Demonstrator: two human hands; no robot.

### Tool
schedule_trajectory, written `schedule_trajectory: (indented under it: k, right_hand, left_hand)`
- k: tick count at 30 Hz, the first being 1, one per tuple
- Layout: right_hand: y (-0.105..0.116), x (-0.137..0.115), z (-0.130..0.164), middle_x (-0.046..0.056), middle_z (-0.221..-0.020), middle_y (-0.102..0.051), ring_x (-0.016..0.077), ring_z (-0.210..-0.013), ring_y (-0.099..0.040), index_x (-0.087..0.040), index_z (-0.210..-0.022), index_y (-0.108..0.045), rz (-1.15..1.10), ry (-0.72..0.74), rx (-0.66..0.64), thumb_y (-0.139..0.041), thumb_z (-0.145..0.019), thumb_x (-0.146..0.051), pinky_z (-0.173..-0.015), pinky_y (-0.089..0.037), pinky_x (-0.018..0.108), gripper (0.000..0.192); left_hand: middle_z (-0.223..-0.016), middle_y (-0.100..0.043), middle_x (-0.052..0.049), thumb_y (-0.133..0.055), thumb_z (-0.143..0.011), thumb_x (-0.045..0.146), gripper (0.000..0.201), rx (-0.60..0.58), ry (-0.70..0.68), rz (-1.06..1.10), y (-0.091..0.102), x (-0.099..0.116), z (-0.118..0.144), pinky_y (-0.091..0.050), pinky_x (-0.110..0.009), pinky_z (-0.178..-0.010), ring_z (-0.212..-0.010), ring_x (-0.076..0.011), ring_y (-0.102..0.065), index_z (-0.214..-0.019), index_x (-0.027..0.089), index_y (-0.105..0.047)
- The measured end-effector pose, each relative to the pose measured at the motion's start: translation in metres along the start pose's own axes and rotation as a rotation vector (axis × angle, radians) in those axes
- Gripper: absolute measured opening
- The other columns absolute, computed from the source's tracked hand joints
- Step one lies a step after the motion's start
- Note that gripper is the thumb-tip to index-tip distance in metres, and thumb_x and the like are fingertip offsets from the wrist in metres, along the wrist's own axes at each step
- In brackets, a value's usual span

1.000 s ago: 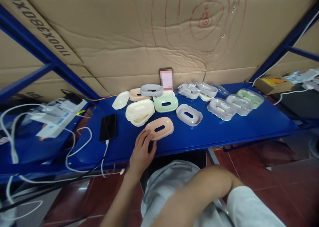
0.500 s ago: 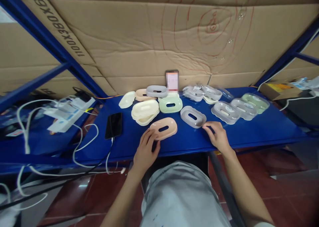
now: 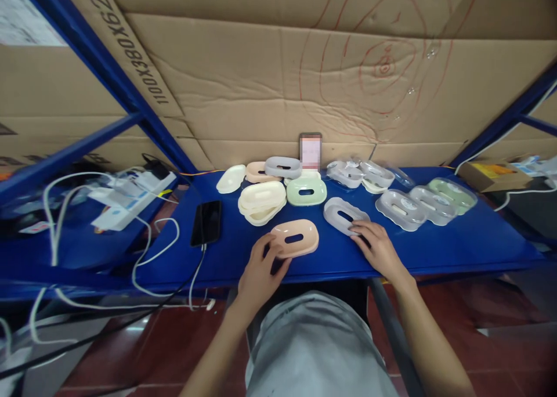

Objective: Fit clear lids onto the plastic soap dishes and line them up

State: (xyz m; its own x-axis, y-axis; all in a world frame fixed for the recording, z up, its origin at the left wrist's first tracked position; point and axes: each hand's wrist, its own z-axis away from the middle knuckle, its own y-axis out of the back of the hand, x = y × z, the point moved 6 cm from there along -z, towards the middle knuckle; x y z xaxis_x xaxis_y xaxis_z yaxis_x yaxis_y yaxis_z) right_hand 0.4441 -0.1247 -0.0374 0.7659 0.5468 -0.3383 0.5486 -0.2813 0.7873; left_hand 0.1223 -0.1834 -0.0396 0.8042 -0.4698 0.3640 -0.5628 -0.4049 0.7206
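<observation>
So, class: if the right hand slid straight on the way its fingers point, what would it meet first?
The right hand points up and left, its fingertips already at the near rim of the grey soap dish. That dish comes first; beyond it lies the green dish, though depth is hard to judge.
</observation>
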Motion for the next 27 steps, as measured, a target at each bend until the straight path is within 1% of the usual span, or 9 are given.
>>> schedule_trajectory:
  k: [3,6,8,11,13,15,19,23,27]
  right_hand:
    - [0.003,0.007,0.003,0.011,-0.140,-0.072,0.0312,-0.138,-0.063,-0.025,-0.135,-0.067,0.060,-0.045,0.029,-0.045,-0.108,-0.021,-0.117,-0.042,0.059,0.035]
    - [0.006,0.000,0.003,0.013,-0.155,-0.062,0.0320,-0.151,-0.052,-0.024,-0.152,-0.056,0.122,-0.070,0.054,-0.035,-0.106,-0.010,-0.122,-0.035,0.063,0.053]
    - [0.000,-0.020,-0.002,0.011,-0.160,-0.058,0.0302,-0.154,-0.049,-0.026,-0.156,-0.052,0.082,0.009,0.022,-0.039,-0.107,-0.012,-0.124,-0.035,0.060,0.052]
    - [-0.020,-0.064,-0.011,0.009,-0.162,-0.057,0.0268,-0.155,-0.047,-0.029,-0.159,-0.049,-0.030,0.169,-0.109,-0.049,-0.110,-0.022,-0.126,-0.037,0.056,0.049]
    - [-0.035,-0.088,-0.018,0.009,-0.162,-0.057,0.0271,-0.157,-0.045,-0.028,-0.160,-0.048,-0.063,0.243,-0.189,-0.053,-0.111,-0.027,-0.127,-0.036,0.057,0.050]
    - [-0.043,-0.099,-0.023,0.009,-0.155,-0.063,0.0280,-0.153,-0.049,-0.028,-0.155,-0.054,-0.073,0.277,-0.218,-0.057,-0.110,-0.029,-0.127,-0.035,0.059,0.045]
    - [-0.032,-0.081,-0.019,0.008,-0.129,-0.077,0.0278,-0.129,-0.068,-0.029,-0.131,-0.072,-0.106,0.212,-0.117,-0.063,-0.107,-0.032,-0.118,-0.045,0.057,0.026]
    - [-0.002,-0.043,-0.003,0.010,-0.125,-0.076,0.0298,-0.120,-0.070,-0.029,-0.129,-0.073,-0.182,-0.014,0.073,-0.064,-0.106,-0.035,-0.104,-0.057,0.051,0.026]
    - [0.010,-0.033,0.003,0.011,-0.124,-0.075,0.0312,-0.118,-0.070,-0.028,-0.128,-0.072,-0.230,-0.176,0.187,-0.060,-0.107,-0.036,-0.105,-0.058,0.052,0.025]
  left_hand:
    - [-0.144,-0.059,-0.016,-0.066,-0.103,0.031,0.020,-0.038,0.028,0.047,0.003,-0.004,-0.003,-0.060,-0.047,-0.110,-0.137,-0.0307,-0.062,-0.122,0.022,-0.065]
    - [-0.148,-0.060,-0.015,-0.056,-0.108,0.027,0.027,0.010,0.038,0.065,0.015,-0.020,-0.026,-0.054,-0.049,-0.116,-0.140,-0.0286,-0.060,-0.134,0.023,-0.063]
    - [-0.152,-0.059,-0.016,-0.056,-0.107,0.030,0.033,0.098,0.039,-0.006,0.026,-0.040,-0.051,-0.047,-0.053,-0.121,-0.145,-0.0314,-0.056,-0.139,0.022,-0.063]
    - [-0.153,-0.061,-0.019,-0.062,-0.102,0.037,0.037,0.090,0.059,-0.129,0.028,-0.075,-0.088,-0.044,-0.062,-0.120,-0.146,-0.0393,-0.054,-0.134,0.019,-0.067]
    - [-0.138,-0.071,-0.017,-0.060,-0.101,0.036,0.029,0.030,0.055,-0.126,0.024,-0.091,-0.102,-0.049,-0.060,-0.115,-0.134,-0.0377,-0.063,-0.122,0.019,-0.073]
    - [-0.126,-0.077,-0.014,-0.058,-0.102,0.035,0.025,-0.003,0.041,-0.104,0.023,-0.095,-0.107,-0.054,-0.054,-0.111,-0.123,-0.0340,-0.069,-0.113,0.020,-0.075]
    - [-0.125,-0.077,-0.010,-0.061,-0.104,0.037,0.022,0.053,0.001,-0.071,0.036,-0.063,-0.092,-0.053,-0.051,-0.114,-0.129,-0.0321,-0.067,-0.110,0.022,-0.076]
    - [-0.125,-0.077,-0.007,-0.064,-0.105,0.032,0.015,0.103,0.005,-0.079,0.044,-0.019,-0.054,-0.053,-0.054,-0.116,-0.134,-0.0321,-0.065,-0.113,0.027,-0.075]
    - [-0.120,-0.077,-0.006,-0.063,-0.105,0.025,0.014,-0.008,-0.046,-0.031,0.027,0.009,-0.015,-0.058,-0.052,-0.109,-0.130,-0.0309,-0.067,-0.114,0.028,-0.074]
